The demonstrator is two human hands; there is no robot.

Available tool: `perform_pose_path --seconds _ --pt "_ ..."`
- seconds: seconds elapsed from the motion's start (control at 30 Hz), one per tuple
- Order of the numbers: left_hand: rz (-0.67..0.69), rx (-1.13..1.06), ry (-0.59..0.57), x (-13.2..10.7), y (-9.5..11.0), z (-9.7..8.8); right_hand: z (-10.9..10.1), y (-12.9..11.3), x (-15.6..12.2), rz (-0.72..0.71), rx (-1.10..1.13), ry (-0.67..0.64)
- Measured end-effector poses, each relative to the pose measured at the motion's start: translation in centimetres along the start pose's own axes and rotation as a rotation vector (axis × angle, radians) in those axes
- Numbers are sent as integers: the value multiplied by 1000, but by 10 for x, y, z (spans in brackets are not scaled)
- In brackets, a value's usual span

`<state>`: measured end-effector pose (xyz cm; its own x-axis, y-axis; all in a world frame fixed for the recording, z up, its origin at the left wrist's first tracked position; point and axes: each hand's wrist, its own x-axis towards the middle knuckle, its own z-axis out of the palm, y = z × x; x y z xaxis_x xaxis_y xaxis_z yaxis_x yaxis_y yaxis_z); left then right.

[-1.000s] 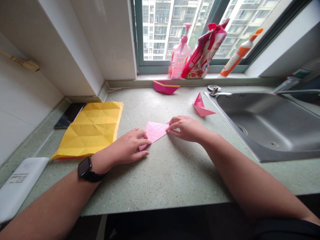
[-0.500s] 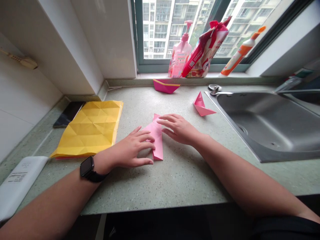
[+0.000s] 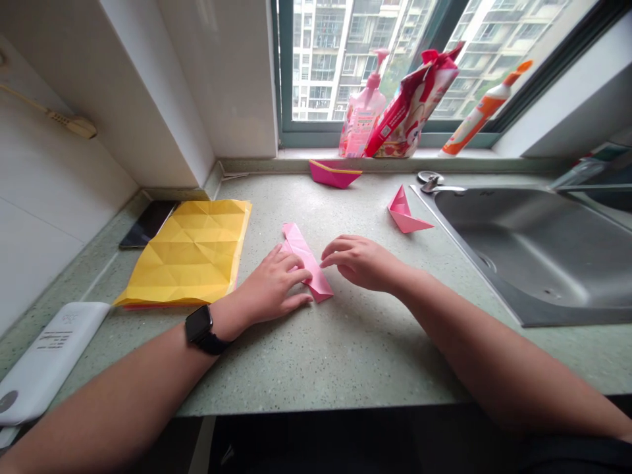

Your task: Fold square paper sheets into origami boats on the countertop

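A pink paper [image 3: 302, 247], folded into a narrow strip, lies slanted on the green counter [image 3: 345, 342] between my hands. My left hand [image 3: 274, 289], with a black watch on its wrist, rests flat on the strip's left side with its fingers stretched out over it. My right hand [image 3: 360, 262] sits just to the right of the strip, fingers apart and lightly curved, the tips close to the paper's edge. Neither hand grips anything.
A creased yellow sheet [image 3: 190, 253] lies to the left, by a dark phone [image 3: 148, 224] and a white power bank [image 3: 44, 362]. Two folded paper boats [image 3: 405, 214] [image 3: 334, 173] sit farther back. A soap bottle [image 3: 363, 115], red pouch [image 3: 409, 105] and orange bottle [image 3: 481, 112] line the sill. A steel sink [image 3: 538, 250] is at right.
The pink paper went from a wide triangle to a narrow strip and now lies slanted. My right hand let go of its corner and drew back to the strip's right side.
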<state>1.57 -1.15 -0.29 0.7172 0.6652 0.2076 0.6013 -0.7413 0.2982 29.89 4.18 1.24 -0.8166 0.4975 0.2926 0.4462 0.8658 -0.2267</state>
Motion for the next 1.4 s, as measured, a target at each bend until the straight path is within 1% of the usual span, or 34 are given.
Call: perform_pose_path --seconds 0.1,0.17,0.23,0.33,0.43,0.5,0.67,0.87,1.03,1.27,1.4 --pt "2 -45 25 2 0 1 -8 -7 -1 -20 13 -58" --pt "-11 -47 38 3 0 2 -8 -10 -4 -35 35 -80" --pt "-23 -40 46 3 0 4 -1 -11 -9 -42 63 -54" --pt "-37 -30 57 3 0 8 15 -9 -18 -56 107 49" --pt "-46 -18 66 5 2 9 27 -6 -23 -66 139 45" --pt "-49 0 55 8 3 7 30 -5 -24 -56 160 27" --pt "-66 47 3 17 7 2 27 -6 -26 -21 200 47" --pt "-128 29 95 17 12 9 26 -10 -29 8 225 59" --pt "-119 1 89 15 9 11 25 -11 -29 13 222 50" --pt "-127 -20 94 15 8 13 20 -13 -30 -50 154 101" --pt "-148 -42 98 16 6 16 18 -13 -31 -71 137 74"
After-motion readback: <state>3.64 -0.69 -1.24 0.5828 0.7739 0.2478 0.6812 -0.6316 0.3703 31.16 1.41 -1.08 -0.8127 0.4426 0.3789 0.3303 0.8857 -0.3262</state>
